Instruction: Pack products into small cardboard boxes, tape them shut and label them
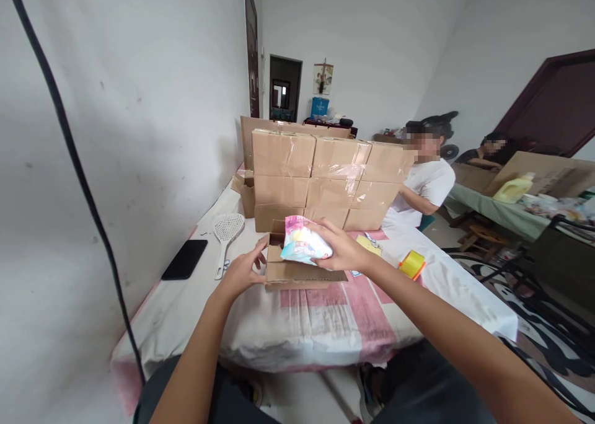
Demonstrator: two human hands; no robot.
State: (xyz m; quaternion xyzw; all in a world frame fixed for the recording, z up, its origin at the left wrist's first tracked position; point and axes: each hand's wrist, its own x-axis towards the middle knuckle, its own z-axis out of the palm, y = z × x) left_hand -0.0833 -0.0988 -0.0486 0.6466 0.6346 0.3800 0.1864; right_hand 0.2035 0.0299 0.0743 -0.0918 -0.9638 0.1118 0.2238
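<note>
Pink-and-blue plastic packet (301, 243): we're clamping it, right hand (338, 245), over open brown cardboard box (297, 273); left hand (240, 271), fingers apart, touching its left end.

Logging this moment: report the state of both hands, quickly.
Left hand: open, at the left side of the cardboard box.
Right hand: closed, holding the colorful packet.

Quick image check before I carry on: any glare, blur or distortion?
Head view: glare streaks on the clear tape of the stacked boxes; head view: wide-angle stretch, elongating the right forearm; head view: white-shirted person's face pixelated; head view: pouch's small print unreadable.
</note>
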